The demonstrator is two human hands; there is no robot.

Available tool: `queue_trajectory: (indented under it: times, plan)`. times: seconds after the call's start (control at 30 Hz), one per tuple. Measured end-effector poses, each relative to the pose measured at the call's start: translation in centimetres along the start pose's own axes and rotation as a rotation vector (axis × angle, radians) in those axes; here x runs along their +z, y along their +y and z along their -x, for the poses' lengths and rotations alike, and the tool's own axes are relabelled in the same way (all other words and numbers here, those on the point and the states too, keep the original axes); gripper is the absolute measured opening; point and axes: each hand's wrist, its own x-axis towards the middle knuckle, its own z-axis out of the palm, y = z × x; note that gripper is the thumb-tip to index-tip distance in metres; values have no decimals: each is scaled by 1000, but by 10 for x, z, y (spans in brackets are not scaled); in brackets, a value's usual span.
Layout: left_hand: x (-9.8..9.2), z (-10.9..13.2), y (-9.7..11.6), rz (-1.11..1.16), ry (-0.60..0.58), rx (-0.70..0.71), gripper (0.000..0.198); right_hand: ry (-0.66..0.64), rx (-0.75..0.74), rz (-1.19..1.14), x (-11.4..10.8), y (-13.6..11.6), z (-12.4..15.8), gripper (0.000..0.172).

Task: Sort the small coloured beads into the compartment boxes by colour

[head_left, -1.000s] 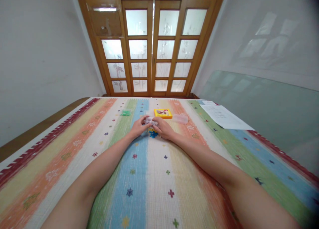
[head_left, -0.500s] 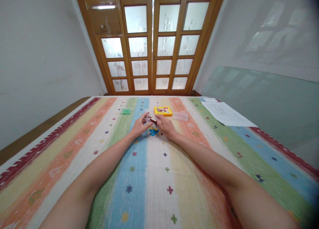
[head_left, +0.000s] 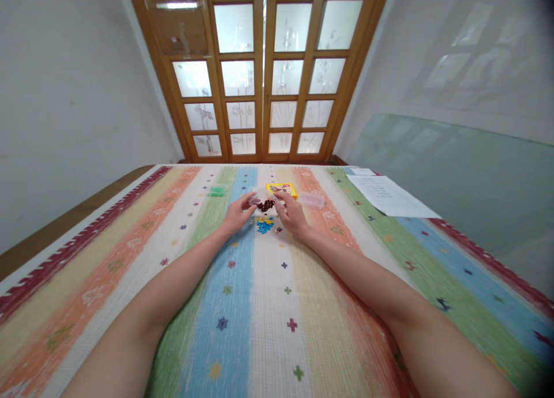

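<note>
Between my hands is a small clear plastic bag (head_left: 258, 195), with dark brown small pieces (head_left: 265, 206) spread in a heap at its near side. My left hand (head_left: 237, 214) pinches the bag's left side between thumb and fingers. Curled at the right side of the bag, my right hand (head_left: 292, 214) has its thumb and forefinger at the edge of the plastic, the fingertips partly hidden. Just nearer to me lies a pile of small blue pieces (head_left: 265, 227), with small yellow pieces (head_left: 261, 219) along its far side.
Behind my right hand lies a yellow box (head_left: 291, 188) with a printed picture. A translucent plastic tray (head_left: 311, 200) sits right of it. Green pieces in clear plastic (head_left: 217, 191) lie at the left. Printed paper sheets (head_left: 389, 196) rest at the right on the striped tablecloth (head_left: 242, 329).
The dark brown pieces, bunched between my fingers before, now show as a spread heap. My hands have moved slightly apart, uncovering more of the blue and yellow pieces.
</note>
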Motion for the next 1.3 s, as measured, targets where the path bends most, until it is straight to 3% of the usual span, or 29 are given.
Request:
queue_trajectory:
  times: [0.2,0.57,0.73,0.93,1.13,1.3]
  plan:
    - [-6,4,14,-368,8,156,47,-16,-80,30,3,6,6,35]
    - [-4,6,26,-278,24,107,44,-111,-75,137,-5,-3,4,44]
    - [-4,6,28,-250,39,136,44,-82,-118,158,-6,-4,5,44]
    - [5,-4,15,94,79,-99,54,-107,-128,158,-5,-12,3,56]
    - [6,-7,8,507,-68,-370,55,-243,-115,302,-1,-25,1,52]
    - [9,-6,10,520,-7,-469,67,-306,-178,362,-2,-22,0,62]
